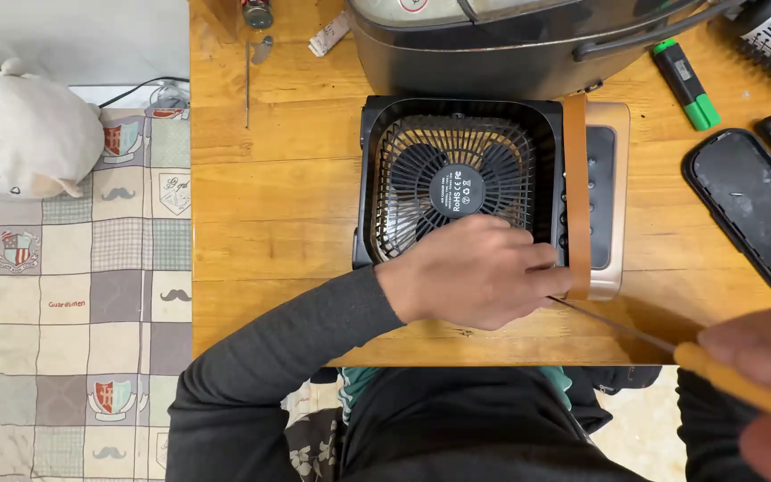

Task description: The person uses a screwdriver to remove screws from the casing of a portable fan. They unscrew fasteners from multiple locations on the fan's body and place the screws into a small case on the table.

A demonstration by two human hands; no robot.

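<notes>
Far off to the left of your fingers, a soft toy (pixel 20 129) lies on a patchwork cloth (pixel 73 295), well clear of the work. Your left hand (pixel 479 272) lies palm down on the near right corner of the small black fan (pixel 457 187), which rests grille-up on the wooden table (pixel 269 196) just beyond your knuckles. Those fingers are curled loosely over the grille edge and press rather than clasp; keep that downward weight, since it is likely what stops the fan from sliding.

Just past your left fingertips runs the brown strap (pixel 576 192), and the thin metal shaft of the screwdriver (pixel 662 344) meets the fan casing right under them. Your right hand (pixel 760 357) is wrapped around the yellow handle, blurred and very near the camera. Judging by the shallow angle, the tip could skip toward your left fingertips, so draw them back a little and steer the shaft steadily.

Beyond your right hand lie a black lid (pixel 751 205) and a green marker (pixel 687 85), both apart from the fan.
</notes>
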